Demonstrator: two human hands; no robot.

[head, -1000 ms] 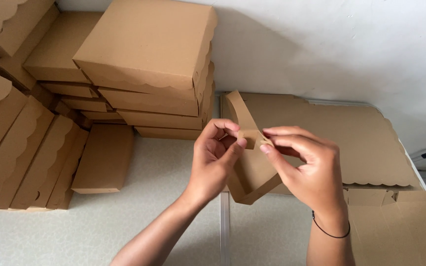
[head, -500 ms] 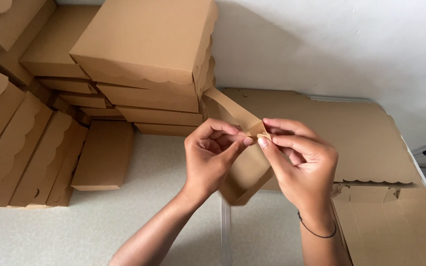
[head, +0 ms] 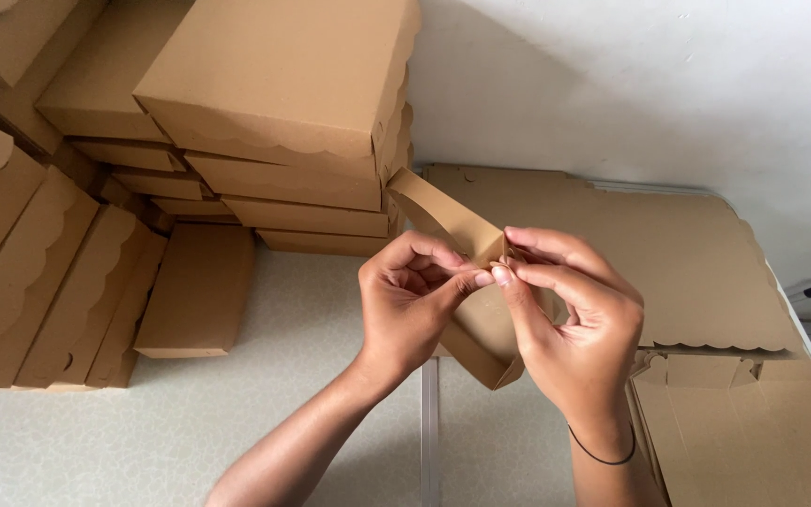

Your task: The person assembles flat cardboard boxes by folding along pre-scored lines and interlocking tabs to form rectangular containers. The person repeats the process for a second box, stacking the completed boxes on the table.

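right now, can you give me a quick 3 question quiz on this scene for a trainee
1. True or false: both hands pinch the same corner of the half-folded cardboard box piece.
2. Where do the flat, unfolded cardboard sheets lie: A) far left, B) right of the hands, C) on the box stack?
3. What sits on the right wrist?

Key:
1. True: left hand and right hand meet at its upper corner.
2. B
3. A thin dark band.
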